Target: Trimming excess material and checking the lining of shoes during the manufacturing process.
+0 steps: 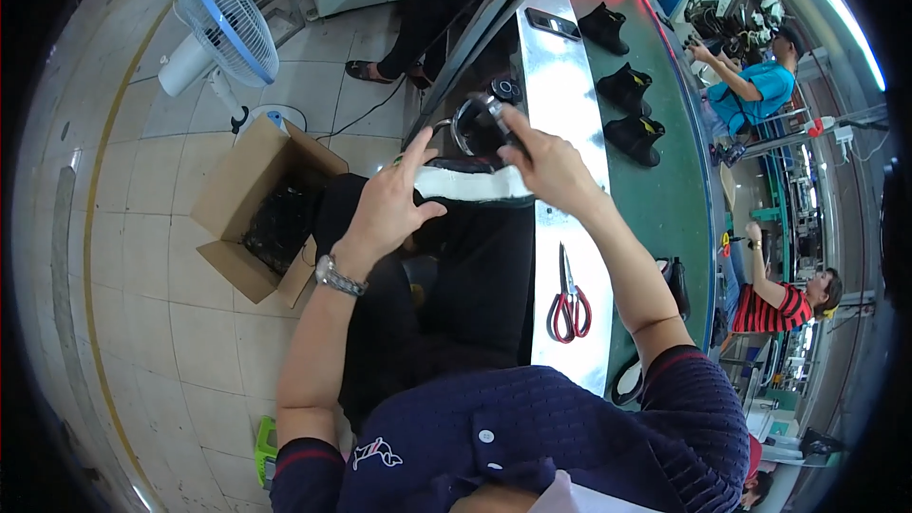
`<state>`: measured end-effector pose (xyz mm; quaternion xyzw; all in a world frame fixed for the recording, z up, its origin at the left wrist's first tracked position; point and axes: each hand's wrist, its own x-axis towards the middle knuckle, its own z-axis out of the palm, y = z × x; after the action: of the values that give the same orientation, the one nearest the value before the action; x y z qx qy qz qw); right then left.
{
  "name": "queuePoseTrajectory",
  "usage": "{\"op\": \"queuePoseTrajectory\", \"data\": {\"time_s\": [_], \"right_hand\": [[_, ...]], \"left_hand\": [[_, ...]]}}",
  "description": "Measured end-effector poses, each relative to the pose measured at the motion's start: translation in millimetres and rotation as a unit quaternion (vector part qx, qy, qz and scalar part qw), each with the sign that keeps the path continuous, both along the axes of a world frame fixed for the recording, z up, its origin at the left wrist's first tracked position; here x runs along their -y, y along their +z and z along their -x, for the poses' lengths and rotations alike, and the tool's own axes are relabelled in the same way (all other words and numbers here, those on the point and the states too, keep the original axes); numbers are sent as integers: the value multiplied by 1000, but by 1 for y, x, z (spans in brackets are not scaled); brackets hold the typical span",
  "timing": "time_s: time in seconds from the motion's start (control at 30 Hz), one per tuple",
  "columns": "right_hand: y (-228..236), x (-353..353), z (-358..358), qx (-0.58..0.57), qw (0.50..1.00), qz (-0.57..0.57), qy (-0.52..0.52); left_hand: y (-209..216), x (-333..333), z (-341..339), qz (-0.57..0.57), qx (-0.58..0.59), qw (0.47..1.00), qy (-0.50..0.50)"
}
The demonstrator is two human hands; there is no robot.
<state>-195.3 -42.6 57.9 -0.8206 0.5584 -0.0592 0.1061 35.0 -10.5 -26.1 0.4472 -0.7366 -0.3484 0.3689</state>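
Note:
A shoe [470, 184] with a white sole and a dark upper lies sideways between my hands, above my lap. My left hand [385, 204] is round its left end, thumb below and index finger above. At the right end, my right hand [556, 166] is closed over the shoe, its fingertips partly hidden and blurred. Just beyond the shoe is a shiny curved metal piece [463, 128], close to my right fingers; I cannot tell whether they touch it. Red-handled scissors [570, 299] lie on the metal ledge [589, 351] to my right.
Several black boots [627, 85] stand on the green conveyor belt [665, 190]. A phone [553, 24] lies on the ledge's far end. At left are an open cardboard box [233, 166] and a fan [223, 24]. Other people work across the belt.

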Motion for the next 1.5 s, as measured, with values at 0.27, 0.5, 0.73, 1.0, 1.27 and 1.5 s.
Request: {"op": "queuePoseTrajectory", "data": {"time_s": [0.27, 0.5, 0.73, 1.0, 1.27, 1.5], "right_hand": [[17, -55, -5, 222, 834, -485, -141], [7, -69, -37, 183, 871, -447, 84], [39, -50, -75, -71, 892, -407, 185], [38, -45, -89, -174, 874, -382, 247], [-5, -80, -40, 65, 930, -281, 227], [35, -70, -52, 37, 868, -492, 50]], "left_hand": [[-12, -84, -16, -183, -139, 971, 64], [1, -82, -56, -48, 43, 968, 241], [-21, -110, -35, -3, -28, 979, 202], [-11, -118, -26, 42, 187, 967, 167], [-49, -80, -7, -485, -671, 560, -34], [-31, -71, 7, -452, -580, 677, 30]]}}
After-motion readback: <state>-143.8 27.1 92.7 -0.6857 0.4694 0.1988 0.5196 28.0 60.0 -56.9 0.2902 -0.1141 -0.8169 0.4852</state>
